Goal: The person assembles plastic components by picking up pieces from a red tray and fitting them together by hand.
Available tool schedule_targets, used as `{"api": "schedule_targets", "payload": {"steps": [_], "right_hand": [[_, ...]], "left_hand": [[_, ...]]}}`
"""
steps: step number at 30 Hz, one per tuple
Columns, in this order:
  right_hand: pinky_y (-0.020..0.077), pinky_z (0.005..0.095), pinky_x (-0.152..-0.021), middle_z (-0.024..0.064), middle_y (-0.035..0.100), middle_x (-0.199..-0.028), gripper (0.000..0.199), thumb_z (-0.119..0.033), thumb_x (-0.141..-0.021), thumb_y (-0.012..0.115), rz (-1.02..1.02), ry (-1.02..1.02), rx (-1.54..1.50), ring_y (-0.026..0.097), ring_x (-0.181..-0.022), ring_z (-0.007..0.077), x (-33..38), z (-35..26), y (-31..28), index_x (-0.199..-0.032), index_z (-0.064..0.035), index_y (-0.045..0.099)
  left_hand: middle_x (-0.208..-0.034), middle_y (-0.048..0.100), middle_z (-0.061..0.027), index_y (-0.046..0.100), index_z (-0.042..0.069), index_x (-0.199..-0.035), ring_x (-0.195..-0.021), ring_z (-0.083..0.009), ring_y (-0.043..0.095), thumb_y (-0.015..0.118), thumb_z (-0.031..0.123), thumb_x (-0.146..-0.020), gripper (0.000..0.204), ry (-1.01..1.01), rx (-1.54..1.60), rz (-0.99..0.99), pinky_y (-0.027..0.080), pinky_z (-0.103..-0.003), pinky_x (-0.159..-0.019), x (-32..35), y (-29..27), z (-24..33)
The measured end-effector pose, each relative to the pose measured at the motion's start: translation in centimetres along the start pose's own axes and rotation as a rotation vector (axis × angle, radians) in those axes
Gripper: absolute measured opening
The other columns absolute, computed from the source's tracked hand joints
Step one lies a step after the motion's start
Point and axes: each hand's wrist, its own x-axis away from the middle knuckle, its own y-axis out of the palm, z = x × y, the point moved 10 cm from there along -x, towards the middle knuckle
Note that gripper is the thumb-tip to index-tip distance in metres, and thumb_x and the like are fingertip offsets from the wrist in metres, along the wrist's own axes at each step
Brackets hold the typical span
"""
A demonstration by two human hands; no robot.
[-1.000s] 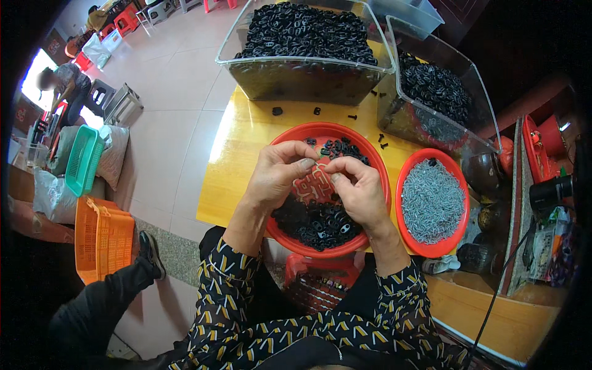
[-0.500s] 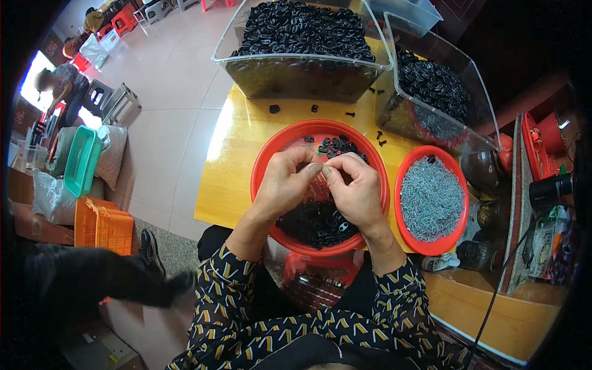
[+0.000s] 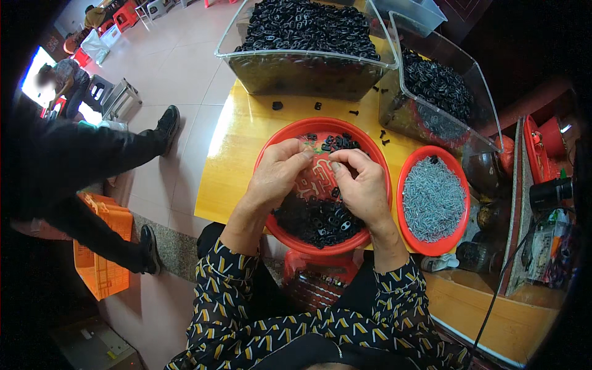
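Observation:
Both hands are over a round red basin (image 3: 261, 203) that holds small black oval plastic pieces. My left hand (image 3: 277, 172) is closed, thumb and forefinger pinched; whatever is between them is too small to make out. A short gap to its right, my right hand (image 3: 365, 188) has its thumb and forefinger curled but slightly apart, with no piece visible between them. Just below its thumb is a single black plastic piece (image 3: 336, 192). More black pieces (image 3: 320, 222) are heaped at the basin's near side, and a smaller group (image 3: 338, 143) is at the far side.
A red tray of silvery screws (image 3: 435, 200) is at the right. Clear bins of black pieces (image 3: 308, 61) (image 3: 438, 86) stand behind. Loose dark screws (image 3: 383, 137) lie on the yellow table (image 3: 216, 179). At left are an orange crate (image 3: 102, 274) and a passing person's legs (image 3: 111, 154).
My hands, earlier together at the fingertips, have drawn apart. A black piece now shows below my right thumb. At left, a person's legs have stepped further into view, hiding the green basket.

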Motion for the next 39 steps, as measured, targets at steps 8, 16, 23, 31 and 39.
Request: {"api": "schedule_targets", "payload": {"steps": [8,16,23,31,39], "right_hand": [[0.0482,0.0231,-0.061,0.0073,0.057,-0.077,0.012,0.003,-0.078,0.052,-0.102,0.273,-0.465,0.057,-0.072,0.0105,0.6,1.8,0.9,-0.09,0.0029,0.05],[0.0466,0.0269,-0.063,0.0111,0.059,-0.078,0.009,0.001,-0.077,0.054,-0.044,0.059,-0.193,0.059,-0.071,0.0165,0.8,0.1,0.2,-0.085,0.003,0.056],[0.0456,0.0219,-0.062,0.0036,0.058,-0.076,0.007,0.002,-0.078,0.054,-0.138,0.24,-0.493,0.056,-0.069,0.0092,0.8,1.8,0.8,-0.085,0.0011,0.056],[0.0428,0.0177,-0.054,0.002,0.058,-0.073,0.009,-0.001,-0.079,0.055,-0.139,0.418,-0.644,0.053,-0.063,0.0052,1.6,2.6,0.8,-0.088,0.0016,0.056],[0.0475,0.0191,-0.056,0.003,0.058,-0.074,0.009,-0.004,-0.082,0.053,-0.027,0.331,-0.591,0.055,-0.065,0.0066,1.7,1.0,-0.1,-0.088,0.0021,0.056]], "left_hand": [[-0.066,0.055,-0.0054,0.053,0.0,-0.075,-0.053,-0.0071,0.05,0.049,0.006,-0.081,0.01,0.057,0.423,-0.131,0.04,-0.019,-0.044,0.1,2.1,0.3],[-0.068,0.056,-0.0043,0.055,-0.002,-0.078,-0.055,-0.0065,0.05,0.053,0.006,-0.08,0.008,0.095,0.319,-0.108,0.043,-0.019,-0.048,0.2,2.2,0.1],[-0.067,0.055,-0.0017,0.056,0.0,-0.079,-0.057,-0.0061,0.049,0.054,0.007,-0.079,0.007,0.012,0.164,-0.127,0.041,-0.019,-0.051,0.5,2.8,-0.5],[-0.067,0.052,-0.0002,0.052,0.003,-0.075,-0.058,-0.0062,0.046,0.048,0.007,-0.079,0.006,0.016,0.254,-0.098,0.038,-0.019,-0.053,0.3,3.0,-0.5],[-0.07,0.053,-0.0046,0.05,-0.001,-0.077,-0.062,-0.0104,0.046,0.046,0.006,-0.08,0.009,0.044,0.209,-0.083,0.037,-0.023,-0.058,0.5,2.9,-0.5]]}}
